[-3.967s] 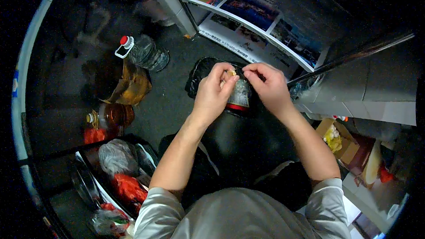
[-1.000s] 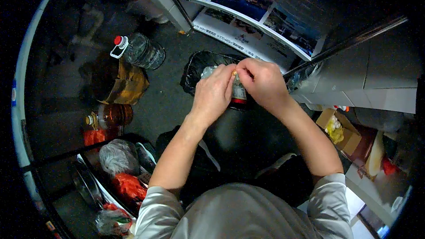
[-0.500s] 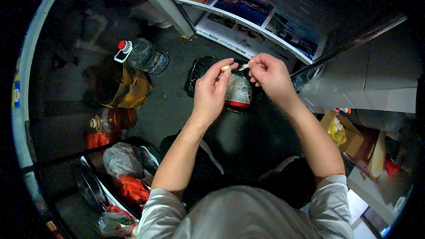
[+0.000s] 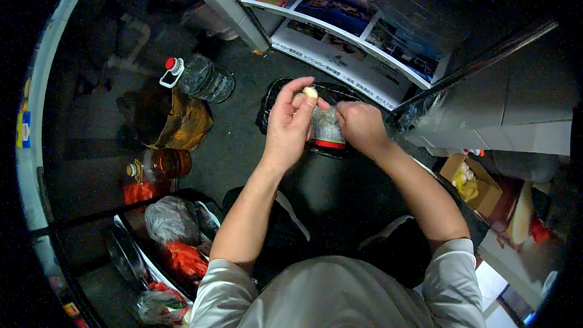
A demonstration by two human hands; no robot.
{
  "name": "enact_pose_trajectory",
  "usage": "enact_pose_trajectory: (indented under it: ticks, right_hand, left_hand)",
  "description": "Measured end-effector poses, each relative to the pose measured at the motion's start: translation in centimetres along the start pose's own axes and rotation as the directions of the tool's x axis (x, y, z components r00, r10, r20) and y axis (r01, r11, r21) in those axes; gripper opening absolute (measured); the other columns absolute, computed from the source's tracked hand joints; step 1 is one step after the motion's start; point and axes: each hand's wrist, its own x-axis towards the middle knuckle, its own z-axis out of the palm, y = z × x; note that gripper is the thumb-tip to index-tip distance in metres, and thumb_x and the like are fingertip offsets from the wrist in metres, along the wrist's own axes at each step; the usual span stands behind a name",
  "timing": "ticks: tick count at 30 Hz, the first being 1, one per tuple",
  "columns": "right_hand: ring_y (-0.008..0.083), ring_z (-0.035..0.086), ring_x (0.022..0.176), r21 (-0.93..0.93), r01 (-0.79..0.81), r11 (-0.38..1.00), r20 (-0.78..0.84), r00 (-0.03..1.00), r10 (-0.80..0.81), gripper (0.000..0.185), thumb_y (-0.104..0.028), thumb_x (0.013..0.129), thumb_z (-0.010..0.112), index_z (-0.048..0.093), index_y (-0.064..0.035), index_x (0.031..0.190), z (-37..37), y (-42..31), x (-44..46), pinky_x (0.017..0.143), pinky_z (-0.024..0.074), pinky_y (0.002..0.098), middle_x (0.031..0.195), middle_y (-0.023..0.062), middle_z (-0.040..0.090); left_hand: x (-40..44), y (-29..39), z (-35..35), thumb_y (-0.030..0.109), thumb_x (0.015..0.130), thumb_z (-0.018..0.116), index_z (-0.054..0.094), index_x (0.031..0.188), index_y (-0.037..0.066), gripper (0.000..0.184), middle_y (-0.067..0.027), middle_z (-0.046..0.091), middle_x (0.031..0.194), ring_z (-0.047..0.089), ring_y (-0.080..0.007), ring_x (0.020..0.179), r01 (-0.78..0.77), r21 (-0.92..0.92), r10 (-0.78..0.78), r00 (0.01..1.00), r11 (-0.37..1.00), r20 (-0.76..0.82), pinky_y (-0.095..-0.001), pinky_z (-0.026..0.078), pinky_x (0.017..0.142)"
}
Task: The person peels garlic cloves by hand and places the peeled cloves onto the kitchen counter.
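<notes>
My left hand (image 4: 288,127) pinches a pale garlic clove (image 4: 311,92) between thumb and fingertips. To its right, my right hand (image 4: 363,127) is closed with its back toward me; whatever its fingers hold is hidden. Both hands are above a bin lined with a black plastic bag (image 4: 265,114). Between and below them shows a clear container with a label and red rim (image 4: 328,143), partly covered by the hands.
At the left stand a big clear bottle with a red cap (image 4: 206,78), a brown paper bag (image 4: 185,120) and a bottle of amber liquid (image 4: 170,163). A cardboard box (image 4: 487,197) with white bulbs is at right. A printed panel (image 4: 340,54) borders the far side.
My right hand has moved down and slightly left, its fingers turning out of sight. The whitish strip it pinched no longer shows. My left hand still holds the garlic clove.
</notes>
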Motion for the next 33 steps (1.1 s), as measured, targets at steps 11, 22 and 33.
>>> enact_pose_trajectory:
  ticks: [11, 22, 33]
  right_hand:
    - [0.0348, 0.066, 0.086, 0.59, 0.077, 0.804, -0.19, 0.981, 0.046, 0.017, -0.014, 0.087, 0.062, 0.069, -0.0018, 0.097, -5.9, -2.3, 1.5, 0.076, 0.0533, 0.0408, 0.092, 0.0146, 0.068]
    - [0.0265, 0.067, 0.076, 0.848, 0.023, 0.529, -0.086, 0.992, 0.095, 0.017, -0.014, 0.09, 0.064, 0.068, -0.0005, 0.101, -6.5, -4.1, 1.2, 0.069, 0.053, 0.0345, 0.09, 0.0159, 0.068]
    - [0.0349, 0.065, 0.076, 0.335, 0.407, 0.85, -0.369, 0.887, -0.279, 0.007, -0.009, 0.088, 0.061, 0.063, -0.003, 0.088, -6.3, -3.6, 1.5, 0.069, 0.0538, 0.0424, 0.082, 0.0144, 0.066]
  left_hand:
    - [0.4, -0.1, -0.6, 0.019, 0.099, 0.058, 0.056, 0.115, 0.007, 0.02, -0.0005, 0.063, 0.083, 0.041, -0.0028, 0.049, 0.124, -0.049, -0.122, 0.992, 0.991, 0.032, -0.0183, 0.032, 0.042]
    - [0.3, 0.1, -0.1, 0.017, 0.099, 0.057, 0.056, 0.115, 0.006, 0.02, 0.0001, 0.061, 0.083, 0.042, -0.003, 0.051, 0.115, -0.167, -0.111, 0.993, 0.979, 0.035, -0.0181, 0.031, 0.043]
    - [0.0, 0.5, 0.1, 0.018, 0.1, 0.049, 0.058, 0.114, 0.005, 0.021, 0.001, 0.055, 0.068, 0.039, -0.0036, 0.047, 0.161, -0.213, -0.168, 0.986, 0.964, -0.018, -0.0189, 0.028, 0.042]
